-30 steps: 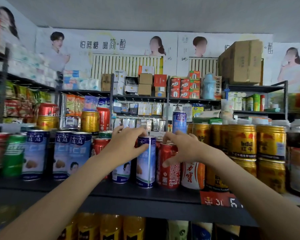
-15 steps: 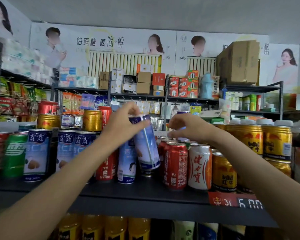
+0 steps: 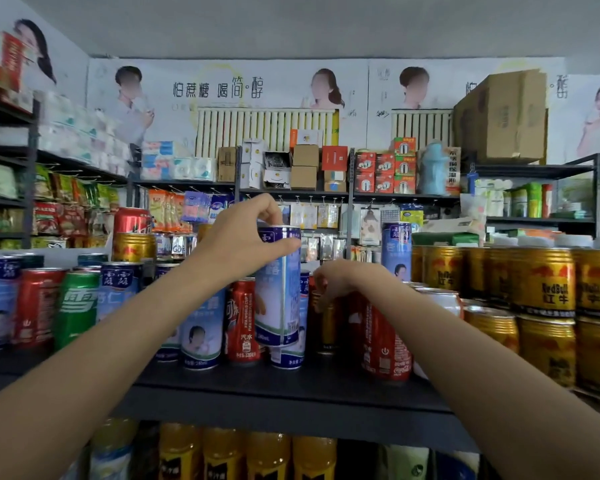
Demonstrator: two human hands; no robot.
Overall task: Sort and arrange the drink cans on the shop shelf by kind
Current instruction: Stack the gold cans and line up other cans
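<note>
My left hand (image 3: 243, 237) grips the top of a tall blue-and-white can (image 3: 278, 296) and holds it upright, lifted just above the dark shelf board (image 3: 291, 386). Under and beside it stand more blue-and-white cans (image 3: 201, 337) and a red cola can (image 3: 242, 323). My right hand (image 3: 342, 278) hangs with fingers curled over the tops of a gold can (image 3: 326, 327) and another red cola can (image 3: 387, 344); whether it grips anything is hidden. Another blue-and-white can (image 3: 396, 251) stands high at the back.
Stacked gold Red Bull cans (image 3: 541, 282) fill the shelf's right side. At the left stand a green can (image 3: 77, 306), a red can (image 3: 35, 306) and blue-and-white cans (image 3: 118, 289). Orange drink bottles (image 3: 222, 455) sit on the shelf below. Boxes and packets crowd the shelves behind.
My left hand took the blue-and-white can from the shelf, tilted it, and now holds it upright, slightly to the right. My right hand came down from the rear can to the front cans' tops.
</note>
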